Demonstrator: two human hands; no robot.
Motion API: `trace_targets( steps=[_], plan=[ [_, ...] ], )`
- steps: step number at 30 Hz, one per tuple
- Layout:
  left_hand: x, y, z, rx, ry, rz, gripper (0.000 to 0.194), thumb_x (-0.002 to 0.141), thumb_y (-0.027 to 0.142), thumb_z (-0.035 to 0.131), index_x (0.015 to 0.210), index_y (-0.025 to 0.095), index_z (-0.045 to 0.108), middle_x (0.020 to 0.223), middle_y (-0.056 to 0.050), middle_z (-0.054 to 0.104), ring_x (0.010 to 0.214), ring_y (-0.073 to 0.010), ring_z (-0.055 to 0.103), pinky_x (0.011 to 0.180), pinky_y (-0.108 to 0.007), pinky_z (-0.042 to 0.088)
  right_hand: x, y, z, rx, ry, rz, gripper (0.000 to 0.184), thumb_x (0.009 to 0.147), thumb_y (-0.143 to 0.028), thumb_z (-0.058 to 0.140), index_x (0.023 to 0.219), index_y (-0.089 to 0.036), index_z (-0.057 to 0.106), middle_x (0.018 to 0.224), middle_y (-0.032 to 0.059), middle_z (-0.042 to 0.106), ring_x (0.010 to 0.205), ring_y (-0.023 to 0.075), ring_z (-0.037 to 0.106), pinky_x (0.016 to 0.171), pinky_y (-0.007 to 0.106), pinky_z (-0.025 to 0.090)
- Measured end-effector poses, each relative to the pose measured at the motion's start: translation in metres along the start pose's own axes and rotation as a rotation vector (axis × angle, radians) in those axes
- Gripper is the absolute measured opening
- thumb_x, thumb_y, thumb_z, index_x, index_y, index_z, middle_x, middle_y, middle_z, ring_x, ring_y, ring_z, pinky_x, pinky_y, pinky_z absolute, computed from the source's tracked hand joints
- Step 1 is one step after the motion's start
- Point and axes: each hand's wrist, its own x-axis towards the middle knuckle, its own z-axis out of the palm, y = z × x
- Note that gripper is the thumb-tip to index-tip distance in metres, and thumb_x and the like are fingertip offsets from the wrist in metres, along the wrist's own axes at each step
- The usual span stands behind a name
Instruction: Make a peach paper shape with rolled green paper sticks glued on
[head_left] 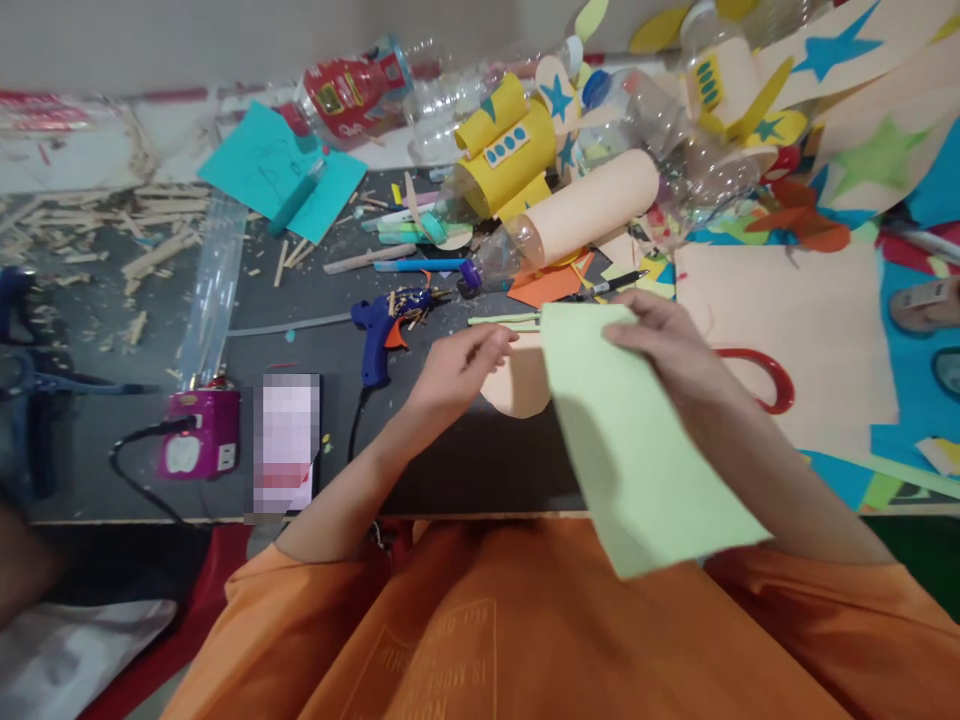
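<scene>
My right hand (660,335) grips the top corner of a light green sheet of paper (637,450), which hangs down toward my lap. Just left of the sheet, my left hand (461,370) has its fingers curled in; whether anything is between them is hidden. Its fingertips are by the upper edge of a rounded beige paper piece (519,385), partly covered by the green sheet. A thin green strip (502,320) lies just beyond those fingertips. Farther left on the dark table rests a blue glue gun (381,335) with an orange trigger.
A phone (289,435) and a purple power adapter (199,430) are at left. Behind are a beige-wrapped bottle (596,208), a yellow-wrapped bottle (499,160), a black pen (611,286) and wood scraps (161,250). Red-handled scissors (776,380) lie on beige paper (810,290).
</scene>
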Motion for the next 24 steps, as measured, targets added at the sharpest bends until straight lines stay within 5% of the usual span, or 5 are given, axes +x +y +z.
trace_targets(
  steps=[3,5,10,24],
  plan=[
    [0.007,-0.006,0.006,-0.442,-0.001,-0.124,0.049,0.085,0.061,0.051,0.086,0.014,0.067,0.064,-0.003,0.065,0.052,-0.0119,0.058,0.048,-0.022,0.045,0.006,0.028,0.015,0.025,-0.028,-0.009,0.035,0.056,-0.039,0.085,0.073,-0.023,0.059,0.067,-0.0048,0.065,0.055,0.0106,0.058,0.051,0.025,0.050],
    [0.010,-0.010,0.010,-0.537,0.003,-0.168,0.039,0.074,0.053,0.068,0.084,0.015,0.064,0.055,0.003,0.059,0.043,-0.0081,0.051,0.043,-0.020,0.039,0.011,0.039,0.021,-0.010,-0.044,-0.049,0.036,0.058,-0.042,0.084,0.075,-0.023,0.059,0.071,-0.0038,0.066,0.059,0.0111,0.058,0.054,0.025,0.051],
    [0.012,-0.017,0.012,-0.553,0.052,-0.264,0.028,0.067,0.032,0.073,0.087,0.016,0.063,0.053,0.005,0.063,0.039,-0.0075,0.051,0.041,-0.019,0.037,0.020,0.049,0.022,0.049,-0.022,-0.132,0.041,0.063,-0.050,0.082,0.084,-0.025,0.056,0.068,-0.0059,0.061,0.055,0.0086,0.053,0.051,0.022,0.045],
    [0.007,-0.021,0.009,-0.590,0.099,-0.267,0.035,0.063,0.034,0.080,0.090,0.016,0.066,0.062,0.002,0.071,0.051,-0.0107,0.062,0.051,-0.019,0.047,0.018,0.055,0.021,-0.031,-0.089,-0.115,0.036,0.069,-0.049,0.078,0.085,-0.024,0.058,0.078,-0.0019,0.064,0.068,0.0127,0.059,0.061,0.027,0.050]
  ],
)
